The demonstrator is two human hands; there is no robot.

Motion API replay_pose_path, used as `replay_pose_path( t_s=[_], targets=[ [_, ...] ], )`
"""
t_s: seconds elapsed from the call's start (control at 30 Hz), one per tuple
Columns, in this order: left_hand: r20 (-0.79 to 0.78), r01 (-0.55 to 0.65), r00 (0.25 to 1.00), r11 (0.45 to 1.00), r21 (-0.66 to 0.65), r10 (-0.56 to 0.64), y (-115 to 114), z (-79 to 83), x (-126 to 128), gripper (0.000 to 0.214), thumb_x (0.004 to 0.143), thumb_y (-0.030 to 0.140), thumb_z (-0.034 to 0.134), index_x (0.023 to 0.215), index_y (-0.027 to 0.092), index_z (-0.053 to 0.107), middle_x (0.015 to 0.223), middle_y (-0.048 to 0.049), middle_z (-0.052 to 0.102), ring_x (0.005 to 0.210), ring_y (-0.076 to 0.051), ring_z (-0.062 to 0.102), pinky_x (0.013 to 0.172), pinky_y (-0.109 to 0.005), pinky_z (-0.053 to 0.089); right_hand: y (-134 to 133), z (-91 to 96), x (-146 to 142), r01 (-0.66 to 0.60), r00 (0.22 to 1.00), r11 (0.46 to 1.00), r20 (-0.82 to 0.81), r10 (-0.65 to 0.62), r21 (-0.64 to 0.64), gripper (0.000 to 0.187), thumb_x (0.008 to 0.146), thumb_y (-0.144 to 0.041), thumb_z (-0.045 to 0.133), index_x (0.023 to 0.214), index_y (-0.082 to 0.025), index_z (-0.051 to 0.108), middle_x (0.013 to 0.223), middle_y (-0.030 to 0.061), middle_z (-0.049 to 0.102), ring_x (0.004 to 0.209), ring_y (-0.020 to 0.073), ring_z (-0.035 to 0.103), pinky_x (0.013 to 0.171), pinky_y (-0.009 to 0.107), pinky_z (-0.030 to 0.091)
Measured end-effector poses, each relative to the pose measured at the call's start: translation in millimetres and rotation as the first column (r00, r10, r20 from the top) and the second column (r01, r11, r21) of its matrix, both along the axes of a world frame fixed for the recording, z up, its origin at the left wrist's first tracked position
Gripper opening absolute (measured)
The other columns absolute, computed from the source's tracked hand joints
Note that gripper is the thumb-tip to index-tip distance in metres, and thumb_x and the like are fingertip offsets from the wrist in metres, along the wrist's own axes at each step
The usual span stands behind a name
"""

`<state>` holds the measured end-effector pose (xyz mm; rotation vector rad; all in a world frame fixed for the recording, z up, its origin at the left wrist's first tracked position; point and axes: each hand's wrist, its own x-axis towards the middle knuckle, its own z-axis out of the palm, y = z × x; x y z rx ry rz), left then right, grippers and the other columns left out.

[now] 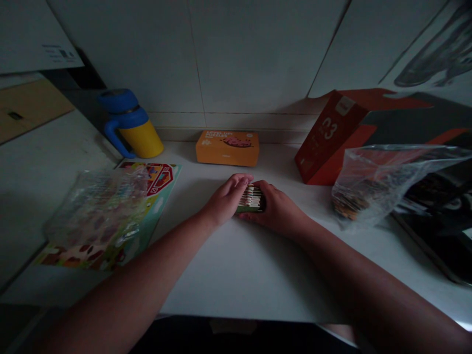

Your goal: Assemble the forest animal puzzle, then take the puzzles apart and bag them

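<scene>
Both my hands meet at the middle of a white table (236,275). Between them stands a stack of thin cards or pieces (251,198), seen edge-on, with a green underside. My left hand (224,199) presses against the stack's left side with fingers curled over its top. My right hand (276,209) cups the right side, fingers wrapped round it. The light is dim.
An orange box (227,147) lies at the back by the wall. A blue and yellow jug (131,125) stands back left. A colourful board under a clear plastic bag (106,216) lies left. A red carton (332,137) and a clear bag holding pieces (372,187) sit right.
</scene>
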<state>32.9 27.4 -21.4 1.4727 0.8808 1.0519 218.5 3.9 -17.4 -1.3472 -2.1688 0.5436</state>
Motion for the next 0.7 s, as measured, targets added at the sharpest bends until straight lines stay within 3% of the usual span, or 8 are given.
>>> replay_pose_path(
  t_s=[0.13,0.3,0.4,0.7],
  targets=[
    [-0.158,0.075,0.985,0.997,0.034,-0.069,-8.3,7.6,-6.4,0.057,0.104,0.064,0.047,0.138,0.02,0.059,0.139,-0.0148,0.066,0.128,-0.028,0.063,0.114,-0.042,0.047,-0.4,-3.7,2.1,0.003,0.999,1.0,-0.034,-0.003,0.007,0.072,0.075,-0.049,0.089,0.13,-0.022,0.051,0.123,0.0148,0.07,0.112,0.035,0.067,0.093,0.048,0.054],
    [-0.458,0.133,0.888,0.976,0.171,-0.041,-15.4,7.6,-16.7,0.096,0.086,0.065,0.076,0.16,0.02,0.037,0.164,-0.0229,0.043,0.151,-0.038,0.043,0.125,-0.053,0.033,-1.9,-8.8,4.0,-0.042,0.997,0.999,-0.071,0.044,0.016,0.077,0.078,-0.04,0.085,0.139,-0.02,0.042,0.131,0.0198,0.065,0.116,0.0353,0.065,0.099,0.05,0.053],
    [-0.532,0.158,0.846,0.963,0.218,-0.018,-14.4,2.0,-16.8,0.111,0.078,0.064,0.084,0.163,0.018,0.029,0.166,-0.0263,0.038,0.154,-0.039,0.038,0.127,-0.056,0.03,-2.1,-11.2,4.6,-0.066,0.997,0.997,-0.035,0.067,0.045,0.08,0.075,-0.034,0.085,0.14,-0.018,0.041,0.133,0.0212,0.063,0.118,0.0367,0.063,0.1,0.051,0.052],
    [-0.547,0.195,0.836,0.957,0.214,-0.048,-7.7,-2.8,-16.7,0.082,0.082,0.056,0.084,0.147,0.025,0.044,0.143,-0.0185,0.062,0.129,-0.034,0.061,0.107,-0.048,0.05,-2.6,-10.5,4.6,-0.068,0.997,0.997,-0.025,0.069,0.048,0.08,0.073,-0.041,0.09,0.136,-0.02,0.045,0.129,0.0189,0.064,0.117,0.0368,0.063,0.1,0.05,0.052]
  ],
)
